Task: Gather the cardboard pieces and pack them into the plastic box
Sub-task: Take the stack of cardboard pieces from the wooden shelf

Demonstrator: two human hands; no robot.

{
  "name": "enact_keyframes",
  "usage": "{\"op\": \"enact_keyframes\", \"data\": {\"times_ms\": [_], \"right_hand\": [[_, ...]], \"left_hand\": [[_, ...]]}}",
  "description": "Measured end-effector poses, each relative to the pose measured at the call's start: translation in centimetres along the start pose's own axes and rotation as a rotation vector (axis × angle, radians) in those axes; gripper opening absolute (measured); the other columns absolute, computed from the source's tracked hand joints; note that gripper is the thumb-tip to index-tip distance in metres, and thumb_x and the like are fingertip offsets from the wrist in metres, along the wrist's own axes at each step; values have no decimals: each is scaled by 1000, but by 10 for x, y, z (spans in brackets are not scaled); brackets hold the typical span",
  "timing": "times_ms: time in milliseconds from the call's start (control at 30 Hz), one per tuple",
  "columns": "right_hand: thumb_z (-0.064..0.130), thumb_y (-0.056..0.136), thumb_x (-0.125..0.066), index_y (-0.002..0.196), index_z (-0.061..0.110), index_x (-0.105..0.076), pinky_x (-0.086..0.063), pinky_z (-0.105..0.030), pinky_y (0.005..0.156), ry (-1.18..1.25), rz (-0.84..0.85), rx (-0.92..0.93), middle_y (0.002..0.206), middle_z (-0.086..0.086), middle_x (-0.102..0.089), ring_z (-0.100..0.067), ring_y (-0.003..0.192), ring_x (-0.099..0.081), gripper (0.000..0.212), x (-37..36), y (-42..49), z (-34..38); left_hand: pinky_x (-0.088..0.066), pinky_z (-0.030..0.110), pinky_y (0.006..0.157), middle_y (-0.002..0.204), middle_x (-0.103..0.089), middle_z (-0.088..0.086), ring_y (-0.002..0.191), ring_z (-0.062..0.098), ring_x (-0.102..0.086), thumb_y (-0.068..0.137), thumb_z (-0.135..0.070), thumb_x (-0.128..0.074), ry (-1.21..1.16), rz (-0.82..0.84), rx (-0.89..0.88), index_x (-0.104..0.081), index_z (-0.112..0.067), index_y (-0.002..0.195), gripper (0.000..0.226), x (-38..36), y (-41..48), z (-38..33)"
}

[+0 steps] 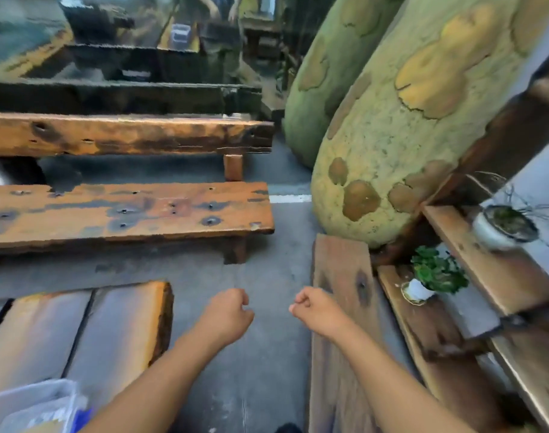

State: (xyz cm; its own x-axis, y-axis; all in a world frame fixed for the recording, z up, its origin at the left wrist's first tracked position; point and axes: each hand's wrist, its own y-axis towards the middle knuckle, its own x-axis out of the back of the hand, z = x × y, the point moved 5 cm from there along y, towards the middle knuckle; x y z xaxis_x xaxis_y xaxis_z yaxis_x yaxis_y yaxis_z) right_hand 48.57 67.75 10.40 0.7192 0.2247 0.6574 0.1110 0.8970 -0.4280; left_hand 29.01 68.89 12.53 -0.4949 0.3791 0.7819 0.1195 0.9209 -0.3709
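Both my arms reach forward over the grey concrete floor. My left hand [228, 314] is curled into a loose fist with nothing in it. My right hand [317, 309] is also closed in a fist and holds nothing. A clear plastic box [32, 404] sits at the bottom left corner on a wooden table, with brownish cardboard and something blue visible inside it. No loose cardboard pieces show elsewhere.
Two worn wooden benches [126, 210] stand ahead on the left. A wooden table [89, 332] lies at lower left. A plank [342, 307] and stepped shelves with two potted plants [432, 276] are on the right, beside big green sculpted trunks [392, 135].
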Motion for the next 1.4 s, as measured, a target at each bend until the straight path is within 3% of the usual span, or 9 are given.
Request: {"op": "enact_keyframes", "data": {"times_ms": [167,333,500,600,767,967,1067,1267,1400], "right_hand": [[19,88,-67,92,7,-65,-36,-25,59,148,-188,-110,64,6,-50,-13,63,-48,12,91,-18,-101],[22,87,-67,78,19,-51,-38,-28,70,308,-411,-279,70,4,-51,-13,64,-48,19,159,-70,-199],[27,86,-67,81,15,-61,-41,-24,53,433,-617,-469,65,5,-58,-11,54,-51,14,197,-131,-262],[32,84,-68,90,13,-67,-43,-25,60,440,-714,-564,69,7,-62,-12,63,-58,20,220,-166,-286],[30,83,-65,81,16,-63,-52,-38,83,480,-841,-652,71,-2,-63,-26,77,-66,14,261,-209,-311],[34,82,-67,87,17,-65,-50,-32,76,509,-1026,-743,69,7,-64,-14,74,-64,17,327,-242,-329],[31,84,-67,92,14,-66,-51,-31,72,551,-1137,-743,68,6,-65,-13,69,-64,18,372,-254,-331],[26,91,-63,89,20,-62,-49,-30,65,543,-1336,-691,81,0,-67,-15,72,-67,6,476,-279,-319],[25,91,-63,99,16,-65,-53,-31,72,501,-1428,-654,94,-6,-71,-14,75,-69,12,529,-295,-307]], "left_hand": [[-47,30,89,121,-69,9,116,29,-61,90,-26,-53,166,94,-235,-63,-15,117,31,-58,29,-130],[-50,33,82,111,-72,15,109,33,-64,86,-20,-53,321,218,-516,-67,-8,103,25,-118,21,-254],[-43,35,72,101,-71,17,101,32,-65,86,-18,-52,419,311,-795,-53,-13,75,12,-161,2,-346],[-47,34,81,106,-71,15,106,31,-63,88,-21,-53,410,344,-901,-63,-8,90,16,-183,-7,-388],[-49,32,83,105,-72,12,104,30,-65,87,-25,-54,438,421,-1069,-66,-9,101,23,-212,-22,-458],[-51,32,82,96,-71,6,99,28,-67,86,-32,-57,449,507,-1280,-61,-18,88,15,-233,-23,-549],[-49,30,85,106,-72,4,104,25,-66,86,-33,-59,416,499,-1359,-66,-20,101,21,-233,-21,-600],[-52,31,82,108,-70,4,99,23,-65,89,-32,-56,315,496,-1459,-65,-18,114,31,-224,-23,-698],[-53,32,88,112,-71,7,102,25,-65,90,-29,-57,208,455,-1522,-66,-15,116,31,-206,-40,-763]]}}
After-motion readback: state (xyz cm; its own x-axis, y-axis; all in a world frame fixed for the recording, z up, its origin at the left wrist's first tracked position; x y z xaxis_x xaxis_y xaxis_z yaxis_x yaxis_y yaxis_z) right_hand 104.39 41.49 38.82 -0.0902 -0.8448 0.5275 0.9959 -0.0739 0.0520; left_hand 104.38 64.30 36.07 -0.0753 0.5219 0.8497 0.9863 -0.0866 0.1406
